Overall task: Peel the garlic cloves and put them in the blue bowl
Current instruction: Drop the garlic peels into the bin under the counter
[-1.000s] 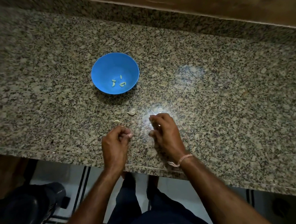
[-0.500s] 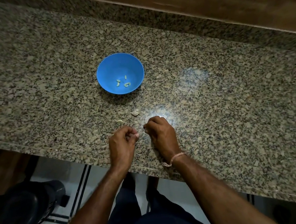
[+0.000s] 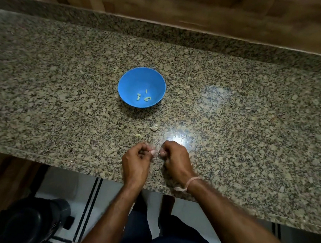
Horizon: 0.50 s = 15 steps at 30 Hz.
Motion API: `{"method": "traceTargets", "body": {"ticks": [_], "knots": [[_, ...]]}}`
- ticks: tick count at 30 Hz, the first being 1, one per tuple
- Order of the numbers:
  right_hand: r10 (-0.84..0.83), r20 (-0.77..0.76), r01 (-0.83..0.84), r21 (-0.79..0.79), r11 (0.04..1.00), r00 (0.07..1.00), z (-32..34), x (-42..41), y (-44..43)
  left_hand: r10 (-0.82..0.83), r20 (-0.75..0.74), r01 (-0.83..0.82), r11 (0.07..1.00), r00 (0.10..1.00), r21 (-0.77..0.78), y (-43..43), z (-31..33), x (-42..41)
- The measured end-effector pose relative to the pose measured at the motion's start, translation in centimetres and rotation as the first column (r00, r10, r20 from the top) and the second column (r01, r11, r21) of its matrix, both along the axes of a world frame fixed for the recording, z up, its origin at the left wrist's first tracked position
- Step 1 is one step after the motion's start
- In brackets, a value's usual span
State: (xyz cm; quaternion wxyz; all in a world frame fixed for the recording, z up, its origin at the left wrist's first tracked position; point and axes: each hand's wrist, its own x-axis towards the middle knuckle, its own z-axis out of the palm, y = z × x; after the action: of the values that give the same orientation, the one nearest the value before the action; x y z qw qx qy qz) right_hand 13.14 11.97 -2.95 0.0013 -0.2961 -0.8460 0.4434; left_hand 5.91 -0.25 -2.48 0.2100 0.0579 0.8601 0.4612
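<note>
The left hand (image 3: 135, 163) and right hand (image 3: 176, 157) both pinch one small garlic clove (image 3: 154, 153) just above the desk (image 3: 235, 133), likely to pull its skin off, near the blue bowl (image 3: 132, 83) holding peeled cloves (image 3: 143, 97).

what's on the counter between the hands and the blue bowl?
Head view: a pale garlic piece and a smaller scrap; otherwise bare granite counter.

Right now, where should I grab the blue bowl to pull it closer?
Probably pinch the blue bowl by its near rim, coming from your side, thumb inside: it stands upright and open, and the peeled cloves lie low in the bottom, clear of the rim.
</note>
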Motion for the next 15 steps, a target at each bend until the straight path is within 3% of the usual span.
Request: {"method": "traceTargets", "body": {"ticks": [2,4,6,10,15], "knots": [[-0.169,0.041,0.169,-0.459,0.872,0.985,0.8,-0.5,-0.5,0.055,-0.01,-0.055,0.999,0.998,0.002,-1.1,0.6,0.0],[-0.244,0.148,0.275,-0.708,0.65,0.958,1.6,-1.3,-1.6,0.114,-0.011,-0.113,0.992,0.993,0.049,-2.5,1.1,0.0],[-0.235,0.187,0.287,-0.801,0.526,0.954,2.8,-2.6,-3.6,0.177,-0.014,-0.175,0.979,0.984,0.101,-4.7,1.6,-0.1],[-0.158,0.158,0.207,-0.902,0.379,0.975,4.5,-5.2,-9.2,0.329,-0.025,-0.321,0.934,0.944,0.159,-10.2,2.6,-0.7],[0.005,0.124,0.113,-0.922,0.37,0.992,3.3,-8.4,-20.3,0.512,-0.03,-0.499,0.848,0.859,0.179,-21.4,2.1,-1.3]]}}
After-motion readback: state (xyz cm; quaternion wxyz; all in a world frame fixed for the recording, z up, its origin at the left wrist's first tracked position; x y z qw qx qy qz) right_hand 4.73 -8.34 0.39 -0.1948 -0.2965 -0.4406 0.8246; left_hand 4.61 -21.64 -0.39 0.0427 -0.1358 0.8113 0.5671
